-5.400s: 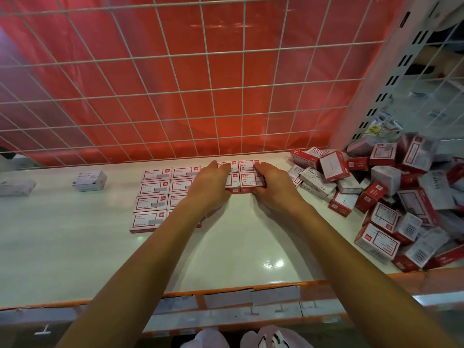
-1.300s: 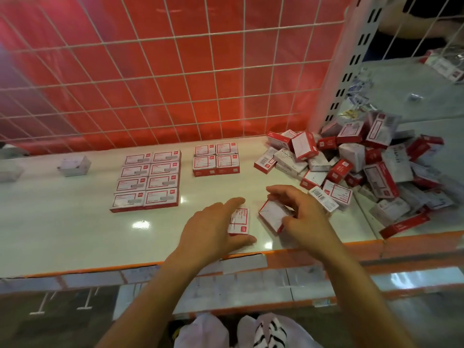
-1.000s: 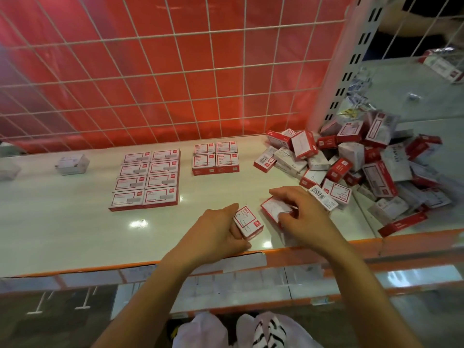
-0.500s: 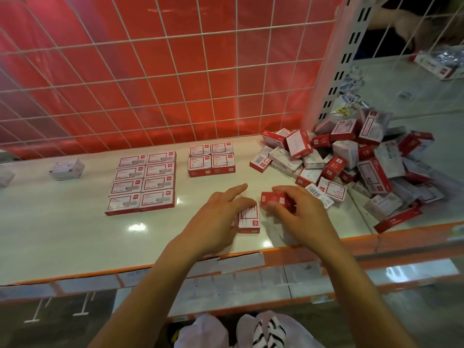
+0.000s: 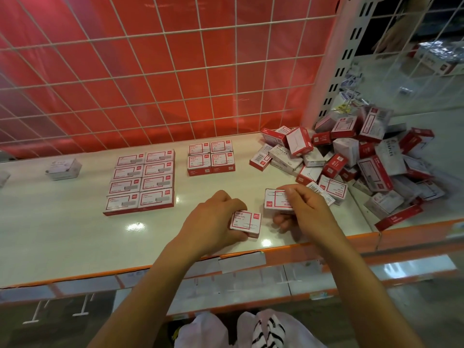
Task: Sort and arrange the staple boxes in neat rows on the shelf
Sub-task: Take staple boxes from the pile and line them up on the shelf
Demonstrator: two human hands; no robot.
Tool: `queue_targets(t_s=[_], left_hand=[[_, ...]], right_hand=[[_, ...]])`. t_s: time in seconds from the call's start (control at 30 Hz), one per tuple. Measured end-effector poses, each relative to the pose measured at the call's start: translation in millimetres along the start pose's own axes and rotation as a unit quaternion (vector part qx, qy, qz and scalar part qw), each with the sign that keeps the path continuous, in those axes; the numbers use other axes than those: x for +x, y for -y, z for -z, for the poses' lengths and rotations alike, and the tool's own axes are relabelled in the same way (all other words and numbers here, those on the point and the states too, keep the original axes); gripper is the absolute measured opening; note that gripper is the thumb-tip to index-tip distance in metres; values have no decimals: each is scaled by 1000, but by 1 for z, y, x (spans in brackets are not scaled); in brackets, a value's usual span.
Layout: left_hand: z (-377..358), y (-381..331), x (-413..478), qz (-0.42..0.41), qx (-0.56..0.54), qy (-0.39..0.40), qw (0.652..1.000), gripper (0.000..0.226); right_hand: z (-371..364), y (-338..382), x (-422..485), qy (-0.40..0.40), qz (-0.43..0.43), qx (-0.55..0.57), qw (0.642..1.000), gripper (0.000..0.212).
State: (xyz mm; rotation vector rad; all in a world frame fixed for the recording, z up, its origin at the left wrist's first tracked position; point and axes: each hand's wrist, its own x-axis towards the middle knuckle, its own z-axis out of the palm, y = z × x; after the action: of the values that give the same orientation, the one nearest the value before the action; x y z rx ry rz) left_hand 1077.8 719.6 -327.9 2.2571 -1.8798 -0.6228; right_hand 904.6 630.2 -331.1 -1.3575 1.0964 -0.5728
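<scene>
Working at the front of the glossy white shelf [image 5: 62,234], the left grip [image 5: 213,222] clasps one small red-and-white cardboard staple box [image 5: 246,221]. The right grip [image 5: 308,212] pinches a second red-and-white box [image 5: 276,200], its label turned the other way. Set down like that, it would spoil the tidy four-box block [image 5: 211,156] behind. A careless forearm could spill the loose heap of boxes [image 5: 351,159] on the right over the edge. Every box is closed, contents unseen.
</scene>
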Motion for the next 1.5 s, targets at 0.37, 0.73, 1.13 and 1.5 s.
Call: queue_targets(t_s=[0.37,0.73,1.13,1.5], left_hand=[[10,18,-4,53,-45,-79,994,61],[24,46,-1,99,0,-123,988,62],[28,71,17,131,10,-145,981,50],[29,75,29,133,-62,-177,973,46]], right_hand=[[-11,6,0,47,14,-31,998,36],[-28,4,13,57,38,-117,991,44],[-48,7,23,69,55,-174,981,46],[-54,11,28,64,52,-204,975,46]])
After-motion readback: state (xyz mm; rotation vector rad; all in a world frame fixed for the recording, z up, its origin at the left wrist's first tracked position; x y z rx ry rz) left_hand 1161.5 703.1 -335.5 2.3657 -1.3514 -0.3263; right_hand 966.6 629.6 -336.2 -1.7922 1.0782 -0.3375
